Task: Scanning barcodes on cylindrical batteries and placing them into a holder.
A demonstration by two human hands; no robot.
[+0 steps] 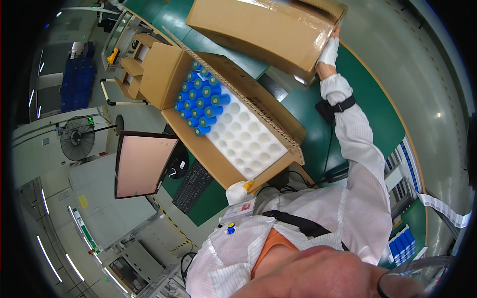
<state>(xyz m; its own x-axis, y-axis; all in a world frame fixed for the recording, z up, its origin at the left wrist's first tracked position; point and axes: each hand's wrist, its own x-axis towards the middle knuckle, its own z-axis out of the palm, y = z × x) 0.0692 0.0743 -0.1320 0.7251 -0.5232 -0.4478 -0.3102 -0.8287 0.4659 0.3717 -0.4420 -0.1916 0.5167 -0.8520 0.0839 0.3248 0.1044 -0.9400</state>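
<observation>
My right hand (pixel 329 53), in a white fingerless glove, reaches far forward and grips the end of a taped cardboard box (pixel 258 27). Its thumb side is hidden behind the box corner. Close to my body, my left hand (pixel 239 192), also gloved in white, is curled against the near edge of an open cardboard box (pixel 223 171); most of its fingers are hidden. Inside the open box lies a white foam tray (pixel 243 136) with round hollows. Blue cylindrical battery cells (pixel 203 102) stand in its far left part, while the nearer hollows hold nothing.
Green tabletop (pixel 367 94) lies under the boxes. To the left are a monitor (pixel 144 164) and a black keyboard (pixel 193 186). More blue cells (pixel 402 246) sit at the lower right, near a strip of white labels (pixel 444 208). A fan (pixel 78 138) stands farther off.
</observation>
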